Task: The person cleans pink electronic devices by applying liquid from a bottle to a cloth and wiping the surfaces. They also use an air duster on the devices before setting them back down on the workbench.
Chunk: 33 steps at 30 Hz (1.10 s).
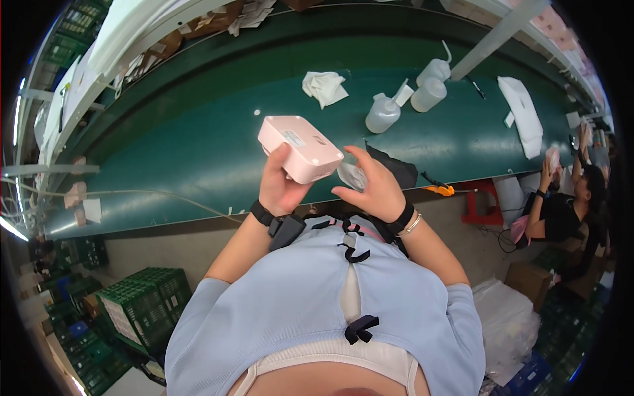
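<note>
My left hand [282, 188] is closed around the near left end of a pale pink, rounded box-shaped device [300, 150], its thumb on top. The device is tilted above the green work surface, showing a face with a small label, slots and round pads at the corners. Just right of it, my right hand [375, 188] has thumb and index finger spread apart, without touching the device. A crumpled white cloth [352, 177] shows between that thumb and finger; I cannot tell whether the hidden fingers touch it. Beyond the device another white cloth [324, 88] lies crumpled on the table.
Translucent squeeze bottles [383, 113] stand at the far right of the green table [198, 145]. A black pouch [394, 165] and an orange-handled tool [441, 189] lie near its front edge. Green crates [145, 307] stand lower left. A co-worker [561, 204] works at right.
</note>
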Available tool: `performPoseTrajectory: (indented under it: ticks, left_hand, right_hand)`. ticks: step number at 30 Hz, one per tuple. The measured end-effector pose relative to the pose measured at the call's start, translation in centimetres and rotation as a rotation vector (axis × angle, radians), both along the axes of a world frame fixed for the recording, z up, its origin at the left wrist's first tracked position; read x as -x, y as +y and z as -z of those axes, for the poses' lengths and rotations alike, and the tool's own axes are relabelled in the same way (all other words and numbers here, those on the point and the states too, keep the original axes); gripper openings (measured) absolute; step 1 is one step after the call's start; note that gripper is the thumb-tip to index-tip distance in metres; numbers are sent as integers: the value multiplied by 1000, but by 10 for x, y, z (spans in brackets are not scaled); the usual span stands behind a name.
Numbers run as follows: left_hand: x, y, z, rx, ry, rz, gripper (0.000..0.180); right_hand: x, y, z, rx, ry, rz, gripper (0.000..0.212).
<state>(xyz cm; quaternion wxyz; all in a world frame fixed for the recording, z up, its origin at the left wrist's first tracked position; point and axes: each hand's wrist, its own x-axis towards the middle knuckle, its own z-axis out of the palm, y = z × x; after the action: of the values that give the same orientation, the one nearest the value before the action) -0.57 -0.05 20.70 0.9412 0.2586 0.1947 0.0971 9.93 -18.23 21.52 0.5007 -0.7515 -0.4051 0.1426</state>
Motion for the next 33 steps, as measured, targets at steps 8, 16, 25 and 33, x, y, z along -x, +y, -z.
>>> performPoseTrajectory:
  ticks: [8, 16, 25, 33]
  left_hand:
    - [-38, -40, -28, 471, -80, 61, 65]
    - [-51, -57, -7, 618, -103, 110, 60]
    - [-42, -45, -4, 741, 34, -177, 58]
    - [-6, -20, 16, 854, 164, -403, 62]
  right_hand:
    - [-19, -44, -13, -265, 64, 240, 24]
    - [-24, -34, -17, -374, -183, 92, 10]
    - [-116, -70, 113, -88, 108, 606, 26]
    - [-243, -16, 183, 710, -427, 279, 34]
